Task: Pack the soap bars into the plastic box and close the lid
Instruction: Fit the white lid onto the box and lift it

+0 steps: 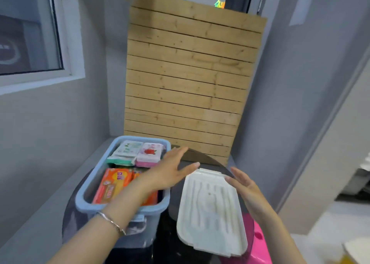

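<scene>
A light blue plastic box [85,191] stands on a dark round table [202,160], lid off. Inside lie a green-and-white soap bar [125,151], a pink-and-white soap bar [149,154] and orange soap bars [112,185]. The white ribbed lid [210,211] lies flat on the table to the right of the box. My left hand [170,171] hovers open between the box's right rim and the lid's far left corner, fingers spread. My right hand [245,185] is open beside the lid's far right edge, fingertips at or near that edge.
A slatted wooden panel [190,79] leans against the grey wall behind the table. A window [28,29] is on the left wall. A pink object [258,235] shows below the table's right edge. A silver bracelet [112,222] is on my left wrist.
</scene>
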Tool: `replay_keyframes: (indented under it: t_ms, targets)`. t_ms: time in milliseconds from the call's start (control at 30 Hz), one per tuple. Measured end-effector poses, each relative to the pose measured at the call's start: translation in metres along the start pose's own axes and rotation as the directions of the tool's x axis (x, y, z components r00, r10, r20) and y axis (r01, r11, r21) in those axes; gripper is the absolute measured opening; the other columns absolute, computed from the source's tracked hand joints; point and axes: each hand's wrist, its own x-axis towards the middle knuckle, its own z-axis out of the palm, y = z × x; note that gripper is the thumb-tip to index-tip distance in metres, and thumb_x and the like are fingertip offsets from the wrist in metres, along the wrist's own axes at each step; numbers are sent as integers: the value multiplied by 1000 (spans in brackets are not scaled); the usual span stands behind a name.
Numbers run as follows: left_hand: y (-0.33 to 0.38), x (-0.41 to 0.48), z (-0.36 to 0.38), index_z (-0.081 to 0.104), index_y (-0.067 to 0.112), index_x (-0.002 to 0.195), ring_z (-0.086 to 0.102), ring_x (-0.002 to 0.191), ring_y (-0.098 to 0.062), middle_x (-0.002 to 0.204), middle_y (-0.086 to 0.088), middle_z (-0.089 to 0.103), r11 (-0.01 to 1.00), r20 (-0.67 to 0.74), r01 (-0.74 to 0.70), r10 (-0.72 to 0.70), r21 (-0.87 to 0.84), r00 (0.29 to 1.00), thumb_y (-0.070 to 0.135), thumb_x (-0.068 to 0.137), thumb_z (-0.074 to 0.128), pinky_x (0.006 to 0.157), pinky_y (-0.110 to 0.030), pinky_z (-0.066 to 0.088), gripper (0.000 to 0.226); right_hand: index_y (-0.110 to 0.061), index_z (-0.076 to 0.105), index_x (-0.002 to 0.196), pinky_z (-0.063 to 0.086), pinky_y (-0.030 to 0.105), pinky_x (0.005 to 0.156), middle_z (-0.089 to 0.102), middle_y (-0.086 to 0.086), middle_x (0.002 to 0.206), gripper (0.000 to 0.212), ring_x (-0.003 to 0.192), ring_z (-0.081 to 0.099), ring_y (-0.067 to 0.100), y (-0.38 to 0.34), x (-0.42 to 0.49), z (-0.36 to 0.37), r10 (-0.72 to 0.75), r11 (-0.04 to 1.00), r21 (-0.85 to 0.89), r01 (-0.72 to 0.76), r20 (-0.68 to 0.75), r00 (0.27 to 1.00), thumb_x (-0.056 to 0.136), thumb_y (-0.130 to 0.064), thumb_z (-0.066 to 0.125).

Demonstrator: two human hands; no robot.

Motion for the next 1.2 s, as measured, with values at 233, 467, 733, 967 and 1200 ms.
replay_keyframes:
  t_ms: [233, 467, 733, 967, 1200]
  targets:
    - [16, 11, 118, 6, 18, 150, -3, 147, -19, 160, 0, 0, 976, 191, 81, -120, 201, 974, 60, 90, 31, 119, -38, 6, 77, -22, 42, 141, 38, 41, 107, 40, 1, 148, 71, 126, 39, 14, 71, -26, -66, 168, 963, -183, -199, -169, 971, 80, -40, 72]
    - [-54, 17, 152, -9, 16, 148, -12, 146, -27, 158, -7, -16, 905, 121, 376, -403, 197, 907, 64, 88, 32, 117, -45, 1, 88, -28, 38, 145, 19, 37, 117, 12, -9, 161, 74, 147, 16, 14, 107, -28, -57, 189, 959, -211, -189, -19, 982, 80, -47, 68]
    - [-48, 19, 160, 12, 16, 148, 23, 141, -29, 155, -6, 19, 884, 94, 402, -391, -241, 916, 52, 87, 50, 115, -46, 24, 81, -30, 49, 135, 25, 46, 118, 17, -2, 157, 59, 147, 17, 17, 105, -26, -40, 111, 980, -155, -121, -70, 991, 81, -31, 73]
    - [20, 21, 127, 32, 38, 134, 51, 108, 4, 124, 21, 48, 743, -85, 56, -150, -667, 985, 32, 90, 56, 81, -18, 46, 51, -26, 57, 126, 57, 24, 78, 69, -7, 114, 47, 95, 67, 6, 51, -27, -69, -45, 999, 15, 52, -289, 956, 81, -25, 73]
    - [83, 14, 46, 55, 22, 128, 62, 111, -15, 121, 2, 67, 513, 26, 98, -145, -853, 989, 42, 95, 44, 100, -39, 45, 40, -60, 60, 99, 49, 4, 58, 68, -34, 99, 24, 87, 66, -12, -54, -47, -73, -308, 951, -76, 299, -244, 919, 84, -42, 65]
